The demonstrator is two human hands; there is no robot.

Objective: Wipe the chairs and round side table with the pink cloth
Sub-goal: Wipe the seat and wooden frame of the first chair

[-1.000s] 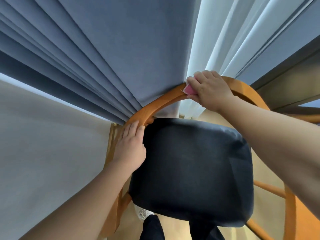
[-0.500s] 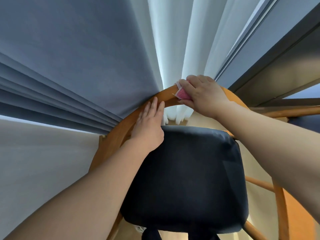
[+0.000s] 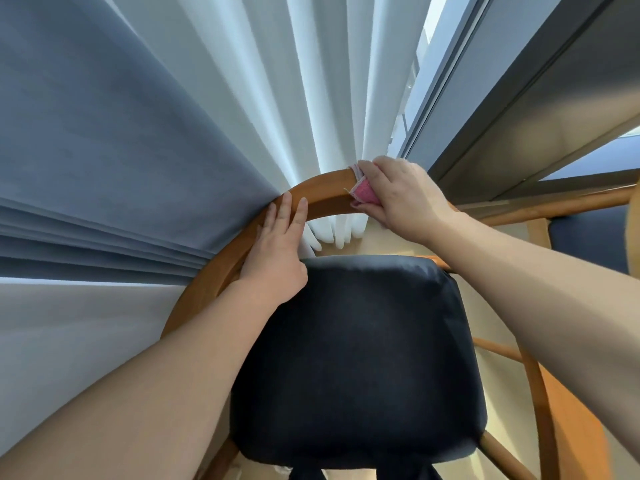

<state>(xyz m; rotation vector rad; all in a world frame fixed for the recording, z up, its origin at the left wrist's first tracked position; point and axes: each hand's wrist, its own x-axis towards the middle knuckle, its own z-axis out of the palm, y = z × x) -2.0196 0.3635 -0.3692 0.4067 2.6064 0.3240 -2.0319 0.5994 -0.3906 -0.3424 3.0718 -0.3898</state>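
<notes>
Right hand (image 3: 401,199) clamping crumpled pink cloth (image 3: 364,192) slid along curved wooden chair backrest rail (image 3: 325,199) toward 1 o'clock; left hand (image 3: 277,251), flat and empty, followed, bracing rail; backrest wipe advancing.

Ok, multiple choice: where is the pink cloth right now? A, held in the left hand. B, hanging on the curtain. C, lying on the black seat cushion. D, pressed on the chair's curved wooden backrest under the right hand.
D: the pink cloth sits on the curved wooden backrest under the right hand.
</notes>
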